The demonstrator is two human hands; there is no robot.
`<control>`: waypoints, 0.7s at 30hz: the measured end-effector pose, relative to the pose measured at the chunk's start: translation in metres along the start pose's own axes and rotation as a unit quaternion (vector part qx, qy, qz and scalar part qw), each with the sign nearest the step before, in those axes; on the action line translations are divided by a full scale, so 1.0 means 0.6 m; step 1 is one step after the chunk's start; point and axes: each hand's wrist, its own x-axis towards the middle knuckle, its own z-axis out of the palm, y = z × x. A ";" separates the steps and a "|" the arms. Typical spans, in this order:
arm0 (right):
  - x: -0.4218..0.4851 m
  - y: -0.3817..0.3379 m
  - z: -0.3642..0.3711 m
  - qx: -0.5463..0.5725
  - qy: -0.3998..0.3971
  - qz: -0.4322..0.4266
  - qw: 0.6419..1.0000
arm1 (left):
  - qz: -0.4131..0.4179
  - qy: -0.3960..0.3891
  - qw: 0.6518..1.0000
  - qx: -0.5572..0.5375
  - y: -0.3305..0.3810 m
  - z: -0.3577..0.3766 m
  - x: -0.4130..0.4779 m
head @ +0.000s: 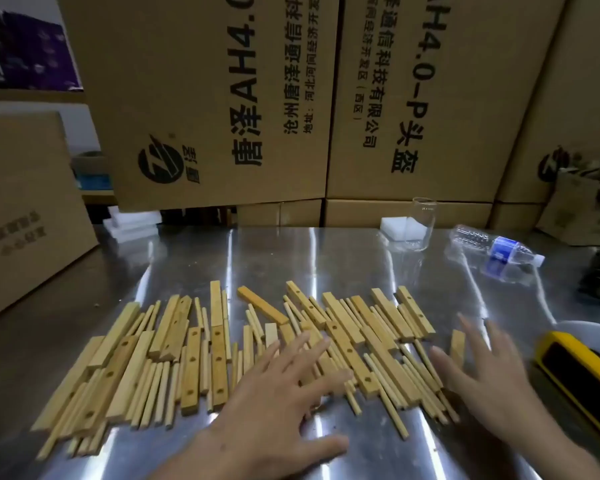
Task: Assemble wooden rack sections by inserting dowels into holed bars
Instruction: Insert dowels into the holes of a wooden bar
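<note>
Holed bars (219, 375) and thin dowels (152, 393) lie loose, spread across mid-frame on a steel table (274, 251). Left hand (278, 396), lower centre: fingers straight, splayed over the pile, gripping nothing. Right hand (489, 372), lower right: also splayed and empty, at the pile's right edge. Plastic bottle (496, 249) lies on its side, upper right.

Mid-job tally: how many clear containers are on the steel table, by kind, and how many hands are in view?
Glass beaker: 1
Plastic bottle, lying on its side: 1
Hands: 2 (left hand, right hand)
Total: 4
</note>
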 end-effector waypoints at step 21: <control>0.128 -0.079 0.125 -0.062 -0.096 -0.009 0.993 | 0.015 0.010 0.997 -0.076 0.040 0.048 0.099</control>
